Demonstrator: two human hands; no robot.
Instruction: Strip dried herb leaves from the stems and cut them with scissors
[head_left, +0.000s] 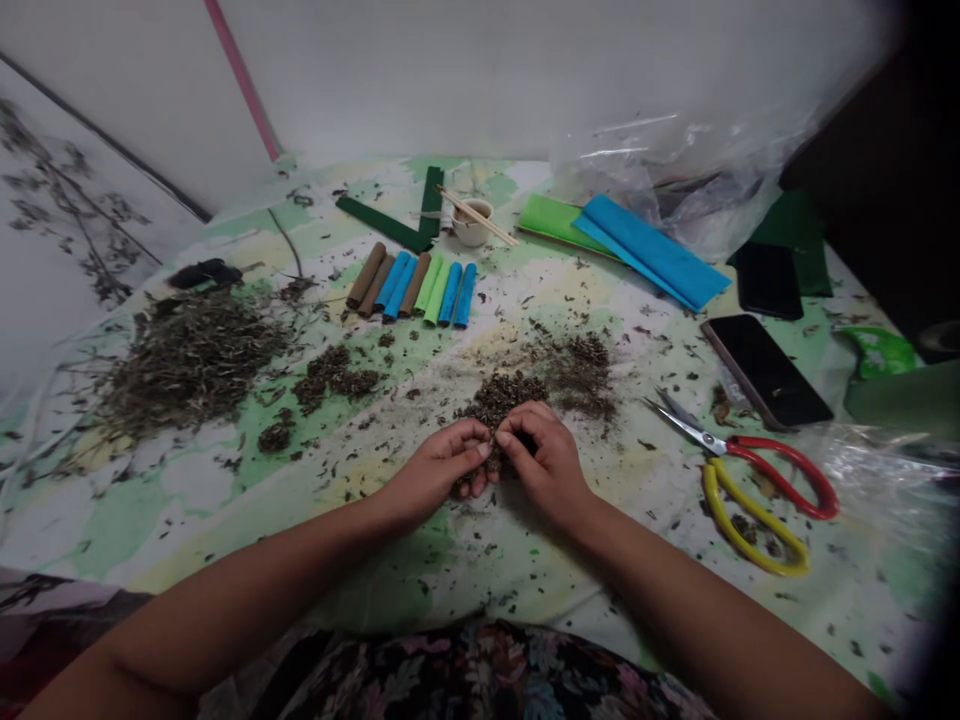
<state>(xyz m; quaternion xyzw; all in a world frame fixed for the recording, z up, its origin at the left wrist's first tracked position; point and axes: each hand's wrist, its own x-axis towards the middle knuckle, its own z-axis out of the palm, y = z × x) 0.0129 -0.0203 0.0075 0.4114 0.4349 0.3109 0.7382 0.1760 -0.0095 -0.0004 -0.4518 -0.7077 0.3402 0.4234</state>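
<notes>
My left hand [448, 460] and my right hand [541, 455] meet at the middle of the table, fingertips pinched together. Between them is a bit of dried, crumbled plant material, mostly hidden by the fingers. Just beyond the fingertips lies a small heap of crumbled dried leaves [506, 392], with a finer, darker scatter [585, 370] to its right. Smaller clumps of the crumbled leaves [334, 378] rest to the left. Farther left is a large pile of dried stems and leaves [196, 355]. A row of brown, blue and green paper rolls [411, 288] lies beyond the heap.
Scissors with red and yellow handles [765, 470] lie open at the right, near a phone [769, 370] and a dark flat object [768, 281]. Folded blue paper [656, 250], green paper [555, 222], dark green strips [384, 224] and a small cup [472, 230] with sticks across it stand farther back.
</notes>
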